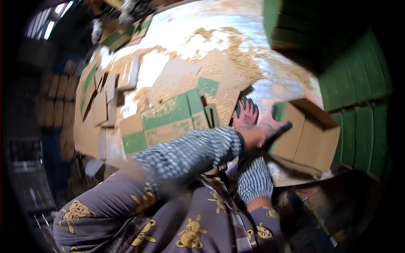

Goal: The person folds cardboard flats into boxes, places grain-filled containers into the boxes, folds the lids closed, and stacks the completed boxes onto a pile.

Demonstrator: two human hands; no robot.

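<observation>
My forearms cross in patterned sleeve covers, the left lying over the right. My left hand (269,127), in a pink glove with dark fingertips, reaches right to the near-left side of an open cardboard box (299,141). Its fingers are spread; whether they touch the box I cannot tell. My right hand (246,114), in a similar glove, shows beyond my left wrist with its fingers stretched out and apart. It is beside flattened green and brown cardboard (171,116). Nothing shows in either hand. The open box tilts, its brown inside facing me.
Crumbly tan material (240,55) is scattered over the pale work table (177,29). More cardboard pieces (99,103) lie at the left. Green boxes (358,71) are stacked along the right, and another open box (116,38) stands at the far left.
</observation>
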